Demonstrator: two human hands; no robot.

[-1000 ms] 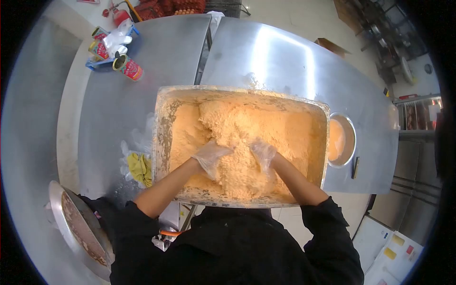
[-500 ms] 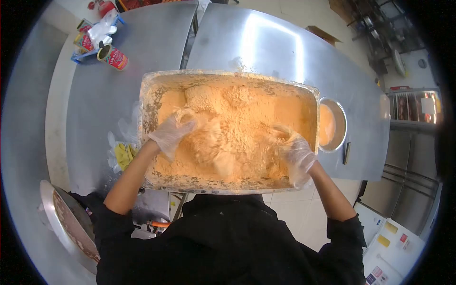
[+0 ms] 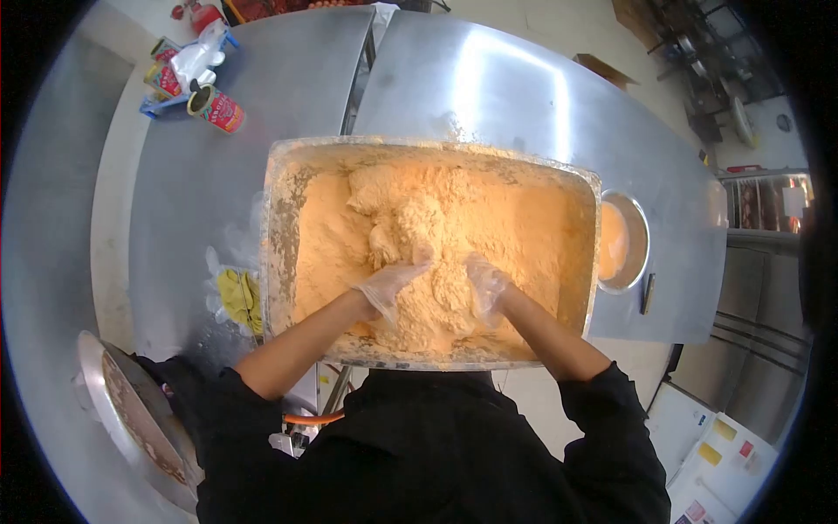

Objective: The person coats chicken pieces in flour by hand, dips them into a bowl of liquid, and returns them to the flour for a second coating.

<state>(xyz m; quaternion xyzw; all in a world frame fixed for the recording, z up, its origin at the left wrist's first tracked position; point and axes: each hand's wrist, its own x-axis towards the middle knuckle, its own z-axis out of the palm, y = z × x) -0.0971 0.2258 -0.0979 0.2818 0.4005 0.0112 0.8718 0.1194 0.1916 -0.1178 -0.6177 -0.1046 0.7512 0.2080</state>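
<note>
A large rectangular tub (image 3: 272, 218) with a crusted rim holds pale orange flour (image 3: 532, 227). A heap of lumpy flour-coated pieces (image 3: 419, 214) is in its middle; what lies under the coating I cannot make out. My left hand (image 3: 390, 286), in a clear plastic glove, grips at the near left side of the heap, its fingertips dusted and partly sunk in. Facing it, my right hand (image 3: 486, 286), gloved the same way, closes on the heap's right side. Coated lumps lie between the two hands.
A metal bowl of orange liquid (image 3: 644, 244) stands right of the tub, a small dark bar (image 3: 648, 293) beside it. At left lies a yellow cloth (image 3: 237, 297). A red can (image 3: 216, 108) and a blue basket (image 3: 153, 106) stand at the far left of the steel table (image 3: 410, 87).
Both hands have come inward from the tub's sides to the middle of the heap. The coated pieces, blurred by motion before, now sit bunched between them. The view has shifted slightly.
</note>
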